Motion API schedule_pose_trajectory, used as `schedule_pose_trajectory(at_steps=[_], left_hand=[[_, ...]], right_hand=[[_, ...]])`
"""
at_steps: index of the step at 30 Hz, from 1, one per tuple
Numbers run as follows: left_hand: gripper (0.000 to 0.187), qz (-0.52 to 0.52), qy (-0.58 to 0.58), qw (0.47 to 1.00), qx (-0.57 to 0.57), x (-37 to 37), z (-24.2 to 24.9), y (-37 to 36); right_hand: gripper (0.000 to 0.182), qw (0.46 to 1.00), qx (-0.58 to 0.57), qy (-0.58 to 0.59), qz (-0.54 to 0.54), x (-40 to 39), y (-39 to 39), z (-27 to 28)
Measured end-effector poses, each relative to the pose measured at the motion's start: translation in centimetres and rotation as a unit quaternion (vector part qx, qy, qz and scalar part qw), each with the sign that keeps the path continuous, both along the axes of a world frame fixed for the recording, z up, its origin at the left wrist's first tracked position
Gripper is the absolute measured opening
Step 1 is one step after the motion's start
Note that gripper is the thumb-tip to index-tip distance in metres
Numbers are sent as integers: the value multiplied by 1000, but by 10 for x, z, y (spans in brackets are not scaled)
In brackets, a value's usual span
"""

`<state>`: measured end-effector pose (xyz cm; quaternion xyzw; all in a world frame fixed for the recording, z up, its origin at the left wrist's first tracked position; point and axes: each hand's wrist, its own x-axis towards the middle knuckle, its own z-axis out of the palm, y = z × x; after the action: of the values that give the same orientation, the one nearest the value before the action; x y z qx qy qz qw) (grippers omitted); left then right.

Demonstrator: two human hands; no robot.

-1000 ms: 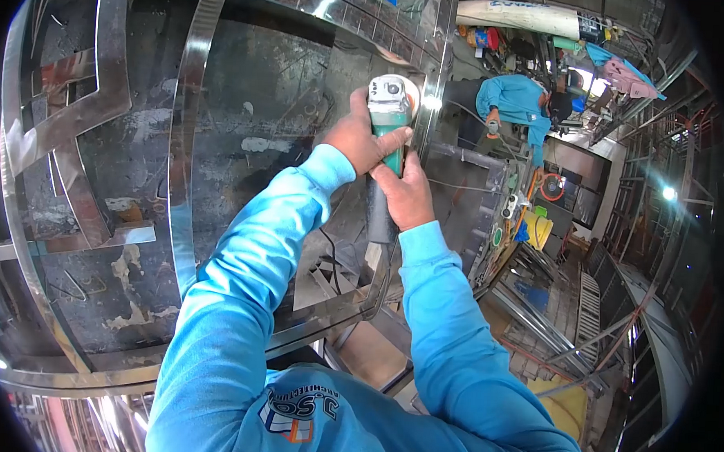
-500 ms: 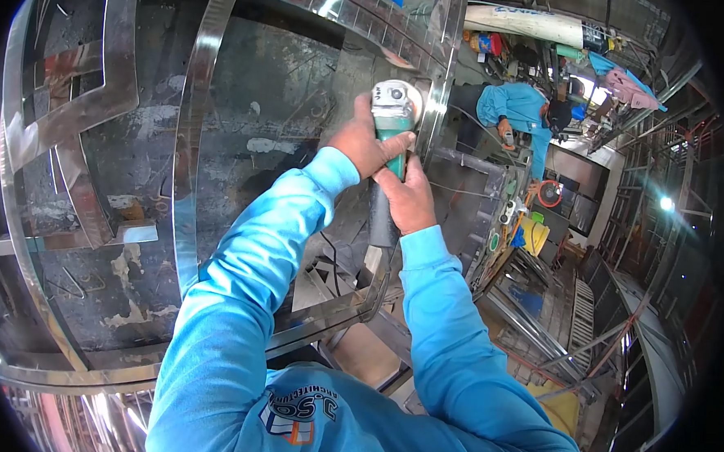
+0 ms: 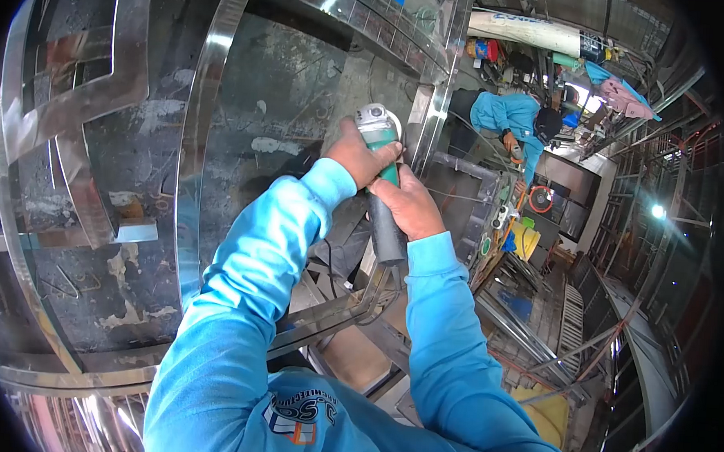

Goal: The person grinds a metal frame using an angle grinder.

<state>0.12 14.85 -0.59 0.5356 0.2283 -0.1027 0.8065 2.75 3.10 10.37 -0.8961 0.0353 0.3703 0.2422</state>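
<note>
Both my hands are wrapped round an angle grinder (image 3: 388, 234) with a silver head, a green section and a dark rear body. My left hand (image 3: 356, 152) grips it close to the head; my right hand (image 3: 412, 202) closes on the body just behind. The pale disc edge shows at the head's right side. Beside it runs a shiny metal frame (image 3: 439, 107), which appears slightly apart from the disc. Beneath the grinder lies a dark, paint-marked work surface (image 3: 252, 212).
Curved metal strips (image 3: 195, 127) and a bent metal piece (image 3: 129, 58) lie at left. A cord hangs below the grinder. At upper right, a co-worker in a blue top (image 3: 503, 115) bends over a hand-held tool. Metal lengths (image 3: 528, 333) lie at lower right.
The grinder has shifted down and left, with its head drawn back from the metal frame's side. Both hands have moved with it and keep their hold. My view has shifted slightly.
</note>
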Motion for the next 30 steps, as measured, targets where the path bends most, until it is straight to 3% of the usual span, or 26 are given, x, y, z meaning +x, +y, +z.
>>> schedule_pose_trajectory(at_steps=[4, 11, 13, 16, 19, 24, 30], left_hand=[[93, 66, -47, 996, -25, 1, -2, 5], [94, -19, -10, 1000, 3, 6, -1, -3], [90, 24, -17, 1000, -5, 5, -1, -8], [85, 104, -37, 992, -67, 0, 5, -10], [84, 148, 21, 986, -79, 0, 5, -24], [87, 172, -37, 967, -183, -11, 27, -33], [86, 189, -22, 966, -172, -13, 37, -39]], right_hand=[[61, 995, -27, -81, 57, -3, 25, 6], [62, 993, -80, -81, 43, -7, 17, 0], [63, 993, -54, -90, 53, -3, 14, 4], [62, 984, -124, -69, 107, 6, 9, 7], [60, 982, -116, -70, 135, 9, 24, 19], [56, 971, -134, -116, 159, -7, 28, 46], [57, 973, -101, -109, 175, -4, 7, 49]])
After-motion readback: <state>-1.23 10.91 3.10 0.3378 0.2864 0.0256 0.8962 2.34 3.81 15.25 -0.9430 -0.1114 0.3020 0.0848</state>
